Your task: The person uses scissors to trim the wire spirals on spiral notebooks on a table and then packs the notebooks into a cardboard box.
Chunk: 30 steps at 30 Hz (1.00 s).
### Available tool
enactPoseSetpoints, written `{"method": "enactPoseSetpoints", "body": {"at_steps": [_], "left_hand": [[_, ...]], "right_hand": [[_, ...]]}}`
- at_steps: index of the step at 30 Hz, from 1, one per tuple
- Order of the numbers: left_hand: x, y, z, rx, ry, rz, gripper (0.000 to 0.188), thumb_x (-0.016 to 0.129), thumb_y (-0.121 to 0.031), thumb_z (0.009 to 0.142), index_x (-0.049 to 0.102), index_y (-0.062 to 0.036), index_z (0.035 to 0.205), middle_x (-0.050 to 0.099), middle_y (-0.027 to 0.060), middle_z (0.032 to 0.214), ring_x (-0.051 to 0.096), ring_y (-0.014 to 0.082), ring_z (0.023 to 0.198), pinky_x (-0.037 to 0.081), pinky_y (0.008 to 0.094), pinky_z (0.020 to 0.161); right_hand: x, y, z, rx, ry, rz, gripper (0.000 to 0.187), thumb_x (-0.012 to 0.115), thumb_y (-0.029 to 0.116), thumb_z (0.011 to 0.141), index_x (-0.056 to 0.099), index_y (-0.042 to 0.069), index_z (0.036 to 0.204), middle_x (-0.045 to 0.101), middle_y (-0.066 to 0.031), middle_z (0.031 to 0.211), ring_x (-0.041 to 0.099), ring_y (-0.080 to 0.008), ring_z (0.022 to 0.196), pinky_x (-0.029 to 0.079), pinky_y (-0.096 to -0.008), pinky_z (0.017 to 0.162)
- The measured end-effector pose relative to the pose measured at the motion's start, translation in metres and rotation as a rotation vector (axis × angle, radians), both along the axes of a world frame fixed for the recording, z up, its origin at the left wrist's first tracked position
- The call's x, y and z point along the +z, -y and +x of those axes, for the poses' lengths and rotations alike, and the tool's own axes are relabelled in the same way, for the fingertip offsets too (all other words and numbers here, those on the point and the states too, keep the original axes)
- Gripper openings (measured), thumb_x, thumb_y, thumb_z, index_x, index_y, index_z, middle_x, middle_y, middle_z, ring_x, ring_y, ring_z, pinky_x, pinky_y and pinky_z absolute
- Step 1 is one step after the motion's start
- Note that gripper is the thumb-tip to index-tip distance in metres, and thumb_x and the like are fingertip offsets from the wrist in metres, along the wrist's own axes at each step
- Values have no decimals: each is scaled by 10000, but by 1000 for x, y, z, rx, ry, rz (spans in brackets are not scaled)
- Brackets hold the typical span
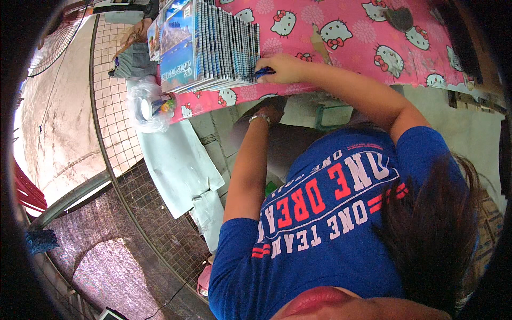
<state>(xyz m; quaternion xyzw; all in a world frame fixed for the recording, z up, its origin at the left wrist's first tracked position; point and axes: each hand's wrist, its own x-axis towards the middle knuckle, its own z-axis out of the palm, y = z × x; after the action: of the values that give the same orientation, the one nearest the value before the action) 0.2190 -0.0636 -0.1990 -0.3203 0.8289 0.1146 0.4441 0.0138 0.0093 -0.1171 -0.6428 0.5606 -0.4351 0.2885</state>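
Observation:
A row of spiral-bound notebooks (226,48) with blue scenic covers stands packed together on the pink cartoon-cat tablecloth (341,58). At the near right corner of the row, my right hand (285,69) is closed around a small dark blue object (265,71), whose kind I cannot make out. That object lies right beside the coil edges of the last notebooks. My left hand (273,113) hangs below the table's front edge, by my leg, with a watch (260,117) on its wrist. Shade hides its fingers.
A clear plastic bag (146,104) with things in it hangs at the table's left corner. Grey cloth (133,61) lies left of the notebooks. A dark round object (399,19) sits at the far right of the table. A fan (58,45) stands far left, beyond a metal grid (120,96).

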Motion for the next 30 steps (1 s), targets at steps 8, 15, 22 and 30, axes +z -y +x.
{"method": "enactPoseSetpoints", "body": {"at_steps": [8, 15, 22, 30], "left_hand": [[-65, -20, 110, 69, -409, -91, 735, 510, -559, 883, 304, -163, 1468, 196, 160, 1546, 130, 376, 1435, 164, 668, 1073], [-67, -46, 102, 459, -462, -42, 857, 544, -597, 847, 187, -176, 1503, -66, 302, 1529, 3, 447, 1433, 78, 632, 1105], [-90, -14, 99, 276, -331, -123, 1012, 587, -679, 761, 148, -165, 1514, -167, 286, 1521, -40, 471, 1424, 86, 634, 1105], [-43, -12, 52, 566, -372, -15, 1105, 619, -728, 698, 179, -118, 1507, -209, 268, 1515, -65, 486, 1416, 72, 632, 1107]], "right_hand": [[1, -2, 2, -69, -192, -35, 443, 708, 396, 750, 571, 139, 1085, 568, -101, 1068, 543, -326, 1073, 400, -533, 871], [1, -11, -4, -90, -160, -23, 442, 707, 375, 747, 570, 143, 1097, 556, -97, 1061, 516, -314, 1099, 379, -505, 878], [8, 3, -3, 62, 32, 210, 380, 681, 366, 784, 605, 104, 1049, 610, -134, 961, 593, -362, 934, 453, -456, 795], [0, -4, -12, -83, -182, -136, 358, 662, 355, 808, 612, 72, 1021, 621, -154, 921, 608, -383, 879, 484, -435, 777]]}}
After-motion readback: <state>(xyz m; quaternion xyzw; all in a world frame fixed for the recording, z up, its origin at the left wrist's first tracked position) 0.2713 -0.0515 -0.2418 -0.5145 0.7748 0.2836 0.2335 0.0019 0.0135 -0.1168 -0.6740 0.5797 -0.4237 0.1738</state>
